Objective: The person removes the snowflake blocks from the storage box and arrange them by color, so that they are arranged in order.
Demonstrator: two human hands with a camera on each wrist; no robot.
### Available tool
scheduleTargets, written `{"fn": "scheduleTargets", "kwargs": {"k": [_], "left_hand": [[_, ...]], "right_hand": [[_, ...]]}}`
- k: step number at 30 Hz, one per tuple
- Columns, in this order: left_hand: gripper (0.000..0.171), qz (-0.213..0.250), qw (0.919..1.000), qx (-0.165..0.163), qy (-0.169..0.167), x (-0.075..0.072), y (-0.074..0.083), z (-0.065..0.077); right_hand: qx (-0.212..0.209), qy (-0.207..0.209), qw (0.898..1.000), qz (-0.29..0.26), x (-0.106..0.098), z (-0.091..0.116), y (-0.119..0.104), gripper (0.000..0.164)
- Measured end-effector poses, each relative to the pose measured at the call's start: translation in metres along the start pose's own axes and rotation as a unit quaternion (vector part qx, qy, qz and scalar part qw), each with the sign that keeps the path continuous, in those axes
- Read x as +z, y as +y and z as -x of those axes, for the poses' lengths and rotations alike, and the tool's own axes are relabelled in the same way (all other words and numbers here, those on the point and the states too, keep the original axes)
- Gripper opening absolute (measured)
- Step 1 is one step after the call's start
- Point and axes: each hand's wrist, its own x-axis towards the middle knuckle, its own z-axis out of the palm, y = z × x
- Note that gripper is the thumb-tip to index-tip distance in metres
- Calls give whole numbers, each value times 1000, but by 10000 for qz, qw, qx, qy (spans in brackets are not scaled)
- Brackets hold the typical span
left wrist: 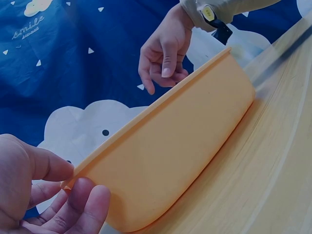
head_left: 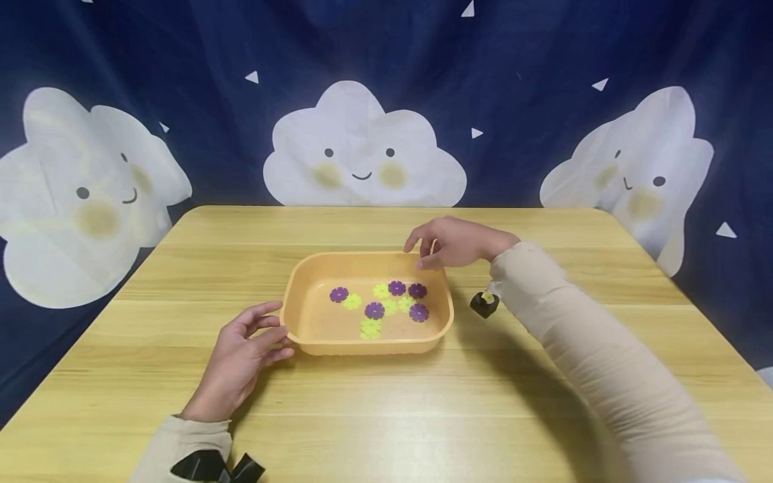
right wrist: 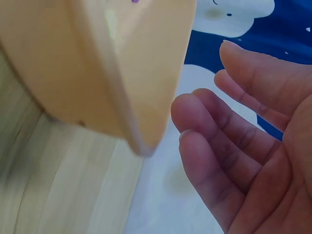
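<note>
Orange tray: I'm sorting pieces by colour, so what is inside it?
Five purple flower-shaped pieces and several yellow ones lie inside the orange tray. Anything beneath the pieces is covered and cannot be seen.

The right hand (right wrist: 258, 161) is hovering, fingers (right wrist: 197, 161) bent, just beside an orange tray (right wrist: 53, 73); wooden tabletop (right wrist: 73, 170) is showing below; blue cloud-printed cloth (right wrist: 280, 41) is hanging behind.
</note>
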Motion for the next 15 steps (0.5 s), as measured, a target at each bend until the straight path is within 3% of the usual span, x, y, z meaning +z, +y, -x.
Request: {"fn": "scheduleTargets", "kwargs": {"k": [15], "left_hand": [[51, -38, 10000, -16, 31, 1, -1, -1]], "right_hand": [[-28, -263, 9993, 248, 13, -23, -18, 37]]}}
